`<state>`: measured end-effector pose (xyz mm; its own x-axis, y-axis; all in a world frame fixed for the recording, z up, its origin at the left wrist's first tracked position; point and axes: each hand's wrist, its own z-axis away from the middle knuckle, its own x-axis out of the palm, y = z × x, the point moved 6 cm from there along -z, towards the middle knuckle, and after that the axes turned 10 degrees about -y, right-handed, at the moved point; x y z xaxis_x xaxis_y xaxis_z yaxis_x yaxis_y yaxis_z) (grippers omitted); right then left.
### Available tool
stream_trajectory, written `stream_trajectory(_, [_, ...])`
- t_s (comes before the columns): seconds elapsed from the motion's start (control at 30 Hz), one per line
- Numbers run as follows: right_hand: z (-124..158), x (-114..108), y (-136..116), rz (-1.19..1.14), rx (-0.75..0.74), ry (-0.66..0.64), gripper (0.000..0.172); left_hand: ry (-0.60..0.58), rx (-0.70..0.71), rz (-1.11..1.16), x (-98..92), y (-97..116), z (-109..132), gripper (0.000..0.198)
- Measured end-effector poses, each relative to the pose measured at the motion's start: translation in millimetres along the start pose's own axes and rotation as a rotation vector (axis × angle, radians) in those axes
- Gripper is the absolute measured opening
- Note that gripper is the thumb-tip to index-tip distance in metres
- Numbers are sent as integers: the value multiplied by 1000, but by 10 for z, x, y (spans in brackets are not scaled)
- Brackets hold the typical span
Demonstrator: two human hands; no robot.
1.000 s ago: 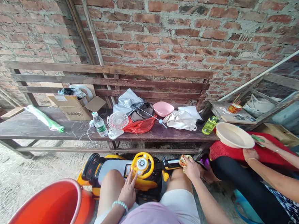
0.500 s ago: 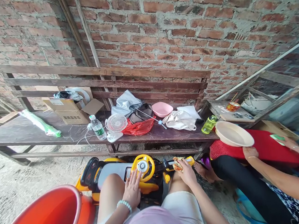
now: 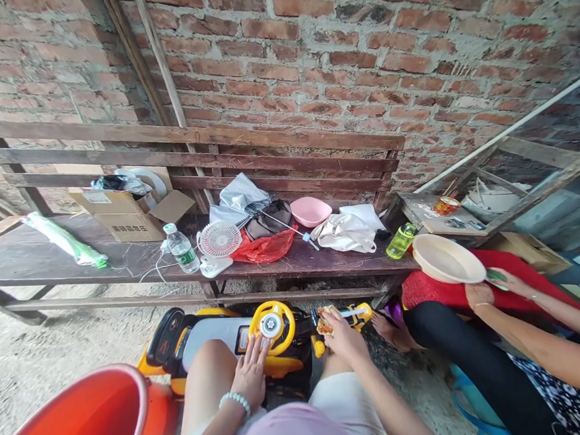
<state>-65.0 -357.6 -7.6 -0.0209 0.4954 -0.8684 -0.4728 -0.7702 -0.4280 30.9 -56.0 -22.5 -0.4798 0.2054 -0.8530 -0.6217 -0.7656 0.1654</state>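
Observation:
A yellow and black toy ride-on car [image 3: 214, 339] lies on the ground between my knees. My left hand [image 3: 251, 372] rests flat with spread fingers against its yellow steering wheel [image 3: 272, 325]. My right hand [image 3: 342, 333] is closed around a small orange-patterned cloth [image 3: 326, 322] and presses it onto the front of the car by the yellow handle bar [image 3: 356, 313].
A large orange tub [image 3: 80, 424] stands at lower left. Behind the car, a wooden bench [image 3: 74, 262] carries a cardboard box [image 3: 133, 212], water bottle [image 3: 179, 249], small white fan [image 3: 218, 244], pink bowl [image 3: 310, 211] and bags. At right a seated person holds a cream basin [image 3: 444, 260].
The view has shifted slightly. My right hand with the cloth moved left along the car's front. My left hand stays on the steering wheel. The other person's far hand returned to the basin.

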Motion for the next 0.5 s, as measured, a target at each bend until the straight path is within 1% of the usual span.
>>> stream_trajectory(0.07, [26,26,-71,2,-8,-9,72,14,4,-2,4,-6,-10,95])
stream_trajectory(0.13, [14,-7,-27,9,-18,-8,72,20,11,8,11,-16,-20,96])
stream_trajectory(0.2, [-26,-96,145,28,7,7,70,11,15,25,24,-29,-28,96])
stream_trajectory(0.3, [-87,-293,555,88,136,44,63,12,16,48,24,-37,-24,96])
stream_trajectory(0.37, [-109,-406,785,127,197,55,61,13,13,41,17,-32,-14,95])
stream_trajectory(0.43, [-120,-459,894,145,205,55,60,5,9,29,15,-24,-6,94])
stream_trajectory(0.5, [-114,-446,883,138,214,68,58,6,10,34,17,-19,-6,93])
